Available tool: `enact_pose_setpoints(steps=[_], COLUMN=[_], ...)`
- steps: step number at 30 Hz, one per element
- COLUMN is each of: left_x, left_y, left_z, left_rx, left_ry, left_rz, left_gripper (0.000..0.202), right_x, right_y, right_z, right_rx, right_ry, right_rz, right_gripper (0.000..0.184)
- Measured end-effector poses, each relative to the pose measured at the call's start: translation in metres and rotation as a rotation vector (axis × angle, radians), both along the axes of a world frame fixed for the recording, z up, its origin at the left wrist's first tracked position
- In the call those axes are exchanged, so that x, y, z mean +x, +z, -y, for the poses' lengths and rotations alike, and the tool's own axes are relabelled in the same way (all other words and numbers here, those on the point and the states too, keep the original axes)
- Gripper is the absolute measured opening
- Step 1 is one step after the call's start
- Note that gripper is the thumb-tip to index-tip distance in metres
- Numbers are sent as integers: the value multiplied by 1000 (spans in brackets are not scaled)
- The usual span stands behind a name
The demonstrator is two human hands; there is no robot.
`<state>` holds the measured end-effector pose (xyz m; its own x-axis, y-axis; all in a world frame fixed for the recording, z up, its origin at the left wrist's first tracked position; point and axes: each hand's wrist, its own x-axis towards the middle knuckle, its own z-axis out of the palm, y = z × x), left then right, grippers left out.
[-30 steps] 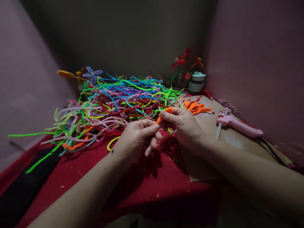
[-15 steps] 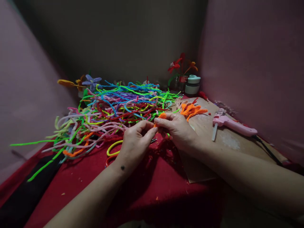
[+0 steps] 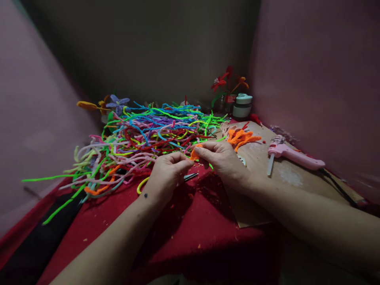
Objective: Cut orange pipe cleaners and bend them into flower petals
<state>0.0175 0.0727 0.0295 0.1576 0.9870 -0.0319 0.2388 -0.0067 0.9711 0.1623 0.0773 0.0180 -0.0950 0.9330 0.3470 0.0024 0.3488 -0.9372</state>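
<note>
Between my two hands is a short orange pipe cleaner piece [image 3: 195, 152], bent or folded, partly hidden by fingers. My right hand [image 3: 222, 160] pinches it from the right with thumb and fingers. My left hand [image 3: 169, 170] is closed, its thumb and fingertips meeting at the piece's lower left end. Scissors [image 3: 190, 177] lie under my left hand on the red cloth, with a yellow handle loop and the blade tips showing. Behind my hands spreads a big heap of colourful pipe cleaners [image 3: 154, 130].
A bunch of orange pipe cleaner pieces [image 3: 242, 138] lies on the brown board [image 3: 261, 190], near a pink glue gun [image 3: 293, 154] with its cord. Behind stand a lidded jar [image 3: 242, 107] and red pipe cleaner flowers [image 3: 219, 82]. Orange scraps dot the red cloth [image 3: 166, 233].
My left hand has shifted slightly left and down, its fingertips now at the orange piece's end. More of the scissor blades shows. The whole view has moved a little.
</note>
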Motion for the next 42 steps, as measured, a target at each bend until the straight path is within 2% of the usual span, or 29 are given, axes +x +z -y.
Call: enact_pose_setpoints(steps=[6,10,16,20,22,24,26,29,32,34,36,39,42], left_x=[-1,-2,-11,-22,-19,-6,16,60,102,124,140,154,159], left_y=[-2,-4,-1,10,21,35,47,53,45,36,27,16,8], left_z=[-2,-4,-6,-16,-23,-30,-38,-56,-80,-97,-111,-125,-129], left_rx=[-89,-149,-41,80,113,127,126,138,89,57,35,19,5], left_ry=[-11,-50,-127,25,47,-9,-93,-206,-278,-331,-332,-327,-341], left_rz=[110,177,13,36,49,14,-64,-166,-308,-382,-478,-512,-545], left_gripper=[18,20,27,21,20,20,18,15,16,19,19,21,19], right_x=[-1,-2,-3,-7,-10,-12,-14,-17,-20,-23,-25,-26,-27], right_y=[-3,-6,-9,-14,-16,-17,-18,-20,-19,-16,-12,-9,-11], right_z=[-1,0,-7,-2,5,12,17,18,16,16,17,17,12], right_rx=[66,152,87,92,180,293,388,488,517,514,524,500,538], right_ry=[-51,-96,-81,-170,-56,94,164,247,438,579,687,699,720], right_rz=[7,60,-49,-29,106,235,351,511,701,811,842,870,818], right_gripper=[15,17,18,21,27,33,36,31,24,28,31,31,25])
